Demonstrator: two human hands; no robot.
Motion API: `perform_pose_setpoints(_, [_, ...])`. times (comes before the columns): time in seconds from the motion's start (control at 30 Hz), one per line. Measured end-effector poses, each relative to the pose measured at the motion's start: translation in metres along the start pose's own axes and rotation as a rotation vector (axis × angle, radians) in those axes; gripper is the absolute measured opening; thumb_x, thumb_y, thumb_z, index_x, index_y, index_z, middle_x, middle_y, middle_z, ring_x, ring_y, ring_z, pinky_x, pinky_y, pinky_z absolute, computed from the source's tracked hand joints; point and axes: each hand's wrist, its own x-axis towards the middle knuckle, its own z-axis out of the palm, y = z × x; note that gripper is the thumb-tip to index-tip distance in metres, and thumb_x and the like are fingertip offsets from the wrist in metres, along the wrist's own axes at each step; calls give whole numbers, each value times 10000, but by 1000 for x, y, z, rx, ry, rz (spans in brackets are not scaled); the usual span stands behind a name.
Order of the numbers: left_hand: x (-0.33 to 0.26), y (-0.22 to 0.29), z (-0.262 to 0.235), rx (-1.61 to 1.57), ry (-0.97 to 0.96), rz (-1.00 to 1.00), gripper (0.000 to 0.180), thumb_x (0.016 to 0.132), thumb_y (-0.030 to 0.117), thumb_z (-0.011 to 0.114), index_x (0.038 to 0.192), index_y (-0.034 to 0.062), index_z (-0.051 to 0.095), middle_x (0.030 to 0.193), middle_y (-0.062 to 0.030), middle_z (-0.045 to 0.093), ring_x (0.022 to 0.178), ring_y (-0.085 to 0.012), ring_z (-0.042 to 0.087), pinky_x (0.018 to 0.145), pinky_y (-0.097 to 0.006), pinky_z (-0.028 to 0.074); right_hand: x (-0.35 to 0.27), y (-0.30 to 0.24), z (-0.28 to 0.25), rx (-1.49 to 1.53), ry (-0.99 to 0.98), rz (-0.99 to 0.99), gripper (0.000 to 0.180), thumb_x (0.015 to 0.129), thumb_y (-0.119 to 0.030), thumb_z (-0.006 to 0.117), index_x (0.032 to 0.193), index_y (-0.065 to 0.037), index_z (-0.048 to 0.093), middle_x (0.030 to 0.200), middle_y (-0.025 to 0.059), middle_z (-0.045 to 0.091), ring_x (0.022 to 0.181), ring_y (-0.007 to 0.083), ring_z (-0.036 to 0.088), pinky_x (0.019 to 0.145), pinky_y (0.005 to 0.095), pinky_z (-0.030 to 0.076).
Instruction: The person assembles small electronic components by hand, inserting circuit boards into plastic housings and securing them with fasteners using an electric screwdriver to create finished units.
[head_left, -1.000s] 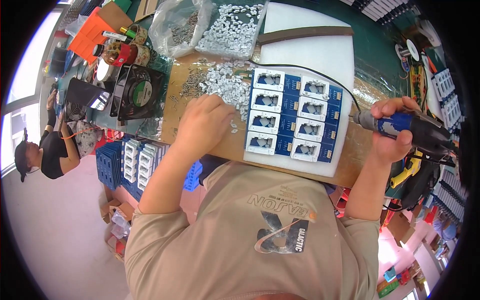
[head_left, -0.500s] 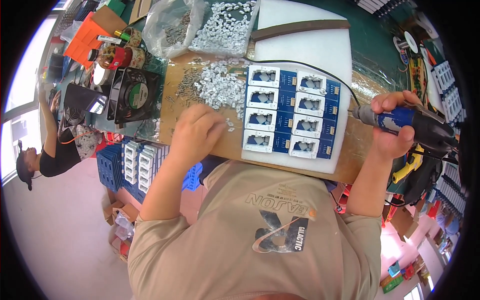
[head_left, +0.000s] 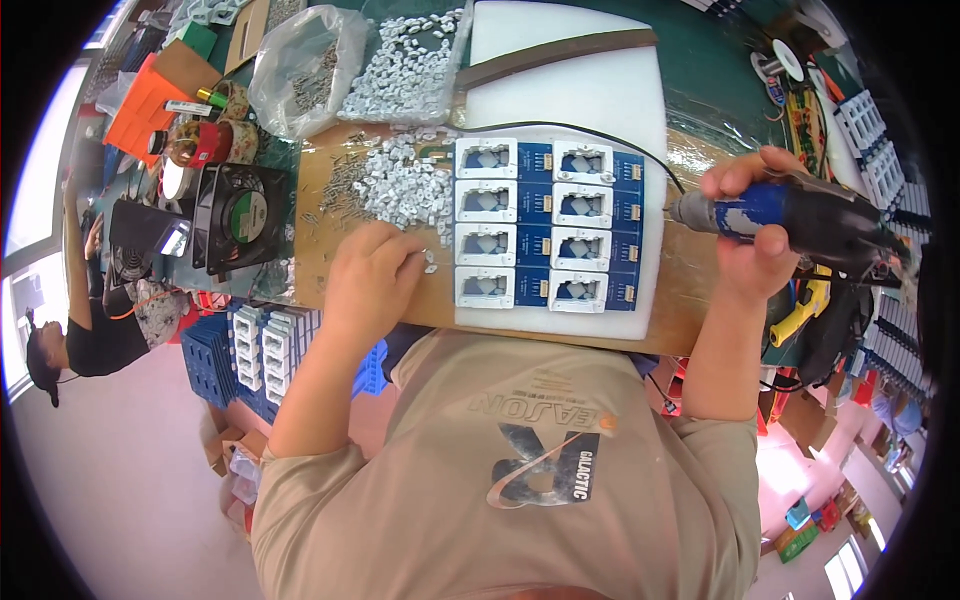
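My right hand [head_left: 752, 235] is wrapped round a blue and black power screwdriver [head_left: 765, 209], its tip pointing left over the foam's right edge. My left hand [head_left: 372, 280] rests low at the near side of a heap of small white plastic pieces [head_left: 405, 185]. Its fingers are curled together, and their tips are hidden, so anything pinched in them does not show. Between both hands, blue circuit boards [head_left: 535, 205] with several white square frames [head_left: 584, 205] lie in two columns on a white foam sheet [head_left: 650, 110].
Loose screws [head_left: 345, 190] lie left of the heap. Behind are a clear bag [head_left: 305, 75] of screws and a tray [head_left: 400, 75] of white pieces. A black fan [head_left: 240, 220] stands left, a brown bar [head_left: 560, 58] lies on the foam, and a black cable [head_left: 600, 131] crosses it.
The whole scene has shifted left in the picture. My left hand stays beside the heap with its fingers curled, and my right hand still holds the screwdriver at the foam's right side.
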Motion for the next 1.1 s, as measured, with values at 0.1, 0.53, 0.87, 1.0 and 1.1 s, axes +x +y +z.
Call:
perform_pose_setpoints(0.1, [-1, -3, 1, -18, 24, 16, 81, 762, 71, 737, 835, 45, 714, 843, -96, 647, 813, -320, 632, 729, -423, 509, 8, 2, 12, 36, -26, -68, 850, 700, -474, 909, 1300, 9, 549, 950, 112, 653, 872, 252, 653, 820, 401, 548])
perform_pose_setpoints(0.53, [68, 54, 22, -168, 123, 270, 94, 736, 69, 710, 826, 80, 683, 880, -74, 628, 864, -288, 617, 772, -412, 492, 19, -19, 37, 22, -267, -121, 779, 784, -604, 797, 1250, -45, 519, 928, 107, 601, 772, 230, 611, 724, 388, 520])
perform_pose_setpoints(0.87, [106, 81, 65, -198, 61, 375, 75, 767, 135, 689, 825, 89, 682, 839, -53, 587, 846, -268, 595, 763, -406, 464, 31, -17, 82, 304, -276, 51, 870, 652, -427, 960, 1253, 41, 540, 864, 88, 656, 782, 159, 644, 700, 277, 536])
perform_pose_setpoints(1.0, [107, 81, 69, -187, 82, 364, 68, 753, 133, 687, 798, 90, 658, 821, -51, 574, 829, -264, 589, 738, -404, 451, 35, -12, 85, 301, -277, 93, 805, 664, -352, 953, 1237, 45, 550, 855, 91, 653, 777, 158, 645, 705, 274, 534])
perform_pose_setpoints(1.1, [108, 80, 71, -225, 98, 362, 67, 745, 129, 684, 780, 92, 640, 811, -52, 566, 820, -265, 585, 727, -404, 444, 36, -8, 84, 338, -277, 64, 734, 674, -291, 930, 1214, 48, 566, 846, 96, 652, 772, 154, 644, 697, 276, 535])
